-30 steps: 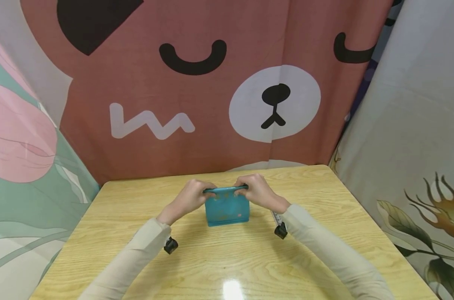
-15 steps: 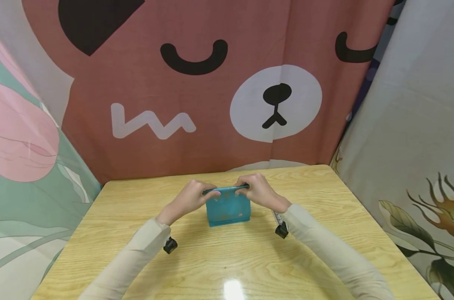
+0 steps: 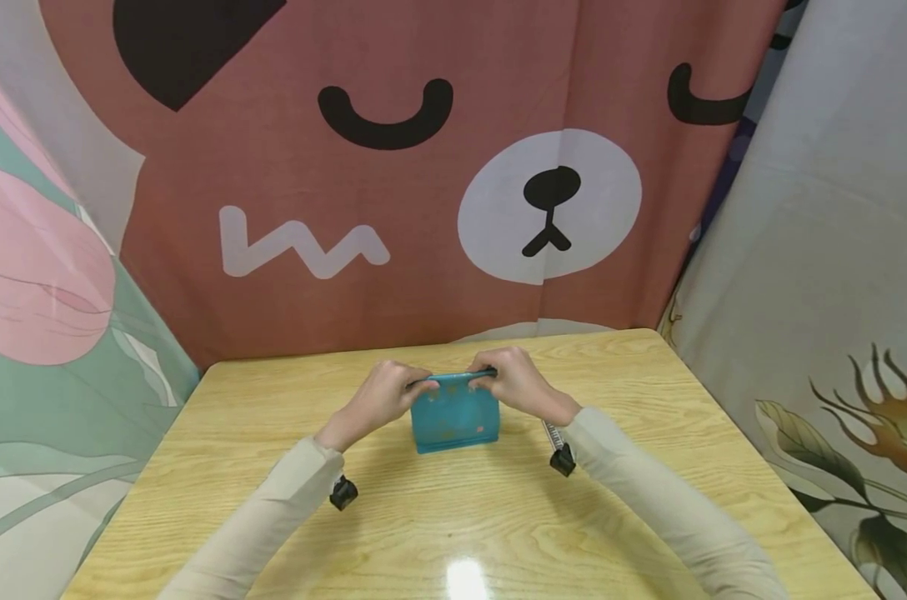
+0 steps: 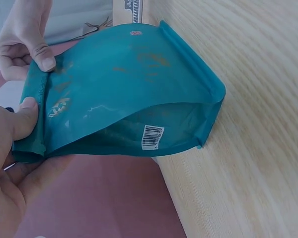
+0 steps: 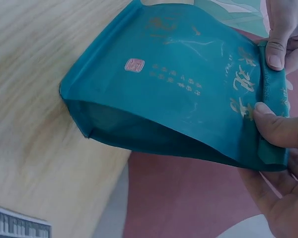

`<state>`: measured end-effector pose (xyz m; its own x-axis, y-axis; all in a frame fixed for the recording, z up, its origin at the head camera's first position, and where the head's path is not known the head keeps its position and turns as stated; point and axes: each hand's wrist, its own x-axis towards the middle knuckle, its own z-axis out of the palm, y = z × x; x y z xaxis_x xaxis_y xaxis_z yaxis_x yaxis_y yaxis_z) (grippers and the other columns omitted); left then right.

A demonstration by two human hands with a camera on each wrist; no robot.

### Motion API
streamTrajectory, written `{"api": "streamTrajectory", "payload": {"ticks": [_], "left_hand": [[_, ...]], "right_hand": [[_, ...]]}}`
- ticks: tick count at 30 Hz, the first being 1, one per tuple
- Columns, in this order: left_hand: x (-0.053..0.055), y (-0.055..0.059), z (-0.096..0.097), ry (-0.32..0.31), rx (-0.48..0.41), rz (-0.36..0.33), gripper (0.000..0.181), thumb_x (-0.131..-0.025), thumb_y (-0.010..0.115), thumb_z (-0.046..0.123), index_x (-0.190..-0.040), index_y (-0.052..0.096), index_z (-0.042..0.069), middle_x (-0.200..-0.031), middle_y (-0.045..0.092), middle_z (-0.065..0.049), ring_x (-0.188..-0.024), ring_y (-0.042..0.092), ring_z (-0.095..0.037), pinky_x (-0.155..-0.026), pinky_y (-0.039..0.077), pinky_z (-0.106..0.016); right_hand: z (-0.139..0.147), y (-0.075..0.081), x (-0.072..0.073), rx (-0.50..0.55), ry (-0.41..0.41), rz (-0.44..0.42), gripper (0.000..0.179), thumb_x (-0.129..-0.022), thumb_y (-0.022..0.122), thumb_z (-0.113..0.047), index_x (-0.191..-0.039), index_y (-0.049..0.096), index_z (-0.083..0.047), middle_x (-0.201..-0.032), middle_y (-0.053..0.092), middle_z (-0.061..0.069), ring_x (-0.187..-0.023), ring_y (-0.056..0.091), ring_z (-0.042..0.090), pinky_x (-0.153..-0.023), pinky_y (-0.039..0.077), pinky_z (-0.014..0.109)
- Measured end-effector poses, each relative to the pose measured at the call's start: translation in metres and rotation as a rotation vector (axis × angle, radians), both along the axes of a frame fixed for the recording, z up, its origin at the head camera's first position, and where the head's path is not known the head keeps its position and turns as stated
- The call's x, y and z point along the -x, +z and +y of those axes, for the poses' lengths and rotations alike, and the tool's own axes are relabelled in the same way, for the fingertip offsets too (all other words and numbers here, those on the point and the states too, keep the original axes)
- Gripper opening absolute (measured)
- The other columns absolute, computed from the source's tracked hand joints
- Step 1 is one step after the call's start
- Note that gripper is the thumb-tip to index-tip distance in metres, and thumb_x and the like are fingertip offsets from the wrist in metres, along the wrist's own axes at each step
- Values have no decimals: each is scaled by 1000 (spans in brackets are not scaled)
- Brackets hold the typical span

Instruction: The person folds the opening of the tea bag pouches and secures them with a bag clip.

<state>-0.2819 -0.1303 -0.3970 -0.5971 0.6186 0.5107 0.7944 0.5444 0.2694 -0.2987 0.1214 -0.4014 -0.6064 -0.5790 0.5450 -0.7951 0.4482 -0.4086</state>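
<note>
A teal pouch (image 3: 456,417) with gold lettering and a small pink seal stands upright on the table, its top folded over into a flat band. My left hand (image 3: 384,392) pinches the left end of that band, thumb on the near face and fingers behind. At the other end my right hand (image 3: 519,385) grips the band the same way. In the left wrist view a white barcode label (image 4: 152,137) shows on the pouch's side gusset. The right wrist view shows the gold characters close to my right thumb (image 5: 278,128). Fingers behind the fold are partly hidden.
The wooden table (image 3: 453,508) ends at a pink bear-print curtain (image 3: 393,300) behind. Beside my right wrist lies a striped strip (image 3: 553,435), partly covered by my sleeve. Small black devices (image 3: 343,492) are fixed at the wrists. Printed fabric (image 3: 821,275) hangs on the right.
My left thumb has slid slightly inward along the folded band. Both hands otherwise keep their hold, and the pouch stays in place.
</note>
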Motion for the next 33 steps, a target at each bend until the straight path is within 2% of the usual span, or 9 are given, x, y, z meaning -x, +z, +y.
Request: {"api": "streamTrajectory", "payload": {"ticks": [3,7,10,14,24,29,33], "left_hand": [[0,0,1,0,1,-6,14,-95,69,16,-96,78,5,-71,71,-2,-47,47,5,-47,42,-19],[2,1,2,0,3,-4,13,-95,69,15,-96,78,5,-71,71,-2,-46,46,5,-46,41,-19],[3,1,1,3,6,1,12,-94,71,14,-97,79,6,-72,72,-2,-47,49,5,-47,43,-18],[3,2,0,2,10,-1,13,-94,71,15,-99,79,6,-75,73,-2,-49,52,5,-49,45,-16],[3,1,1,-11,-4,10,11,-93,71,13,-96,79,6,-74,72,-1,-49,50,4,-48,43,-18],[3,0,0,-2,-3,-25,12,-94,71,16,-97,78,7,-76,72,1,-50,49,4,-49,43,-19],[2,0,-4,-17,-25,-92,12,-95,70,17,-100,77,9,-83,73,2,-55,53,3,-52,45,-21]], "right_hand": [[-1,4,-2,-69,-27,21,14,-81,81,-2,-93,76,-9,-86,73,2,-73,68,9,-64,54,22],[-8,10,-4,-178,-61,106,15,-86,80,-15,-99,74,-10,-91,72,0,-76,67,10,-66,54,25],[-16,10,-4,-213,-62,162,20,-89,77,-25,-102,74,-11,-95,72,1,-78,67,10,-64,53,24],[-25,6,-4,-187,-66,197,19,-89,76,-27,-100,75,-12,-92,72,-1,-74,66,9,-60,50,22],[-34,-1,0,-54,-69,215,9,-84,80,-15,-84,74,-9,-76,67,-1,-60,61,7,-51,45,18],[-34,-3,1,-39,-57,202,8,-84,80,-13,-82,73,-9,-75,67,0,-59,59,6,-51,44,17],[-34,-3,2,-34,-30,190,7,-85,79,-13,-83,74,-9,-75,68,0,-58,59,5,-51,45,17]]}}
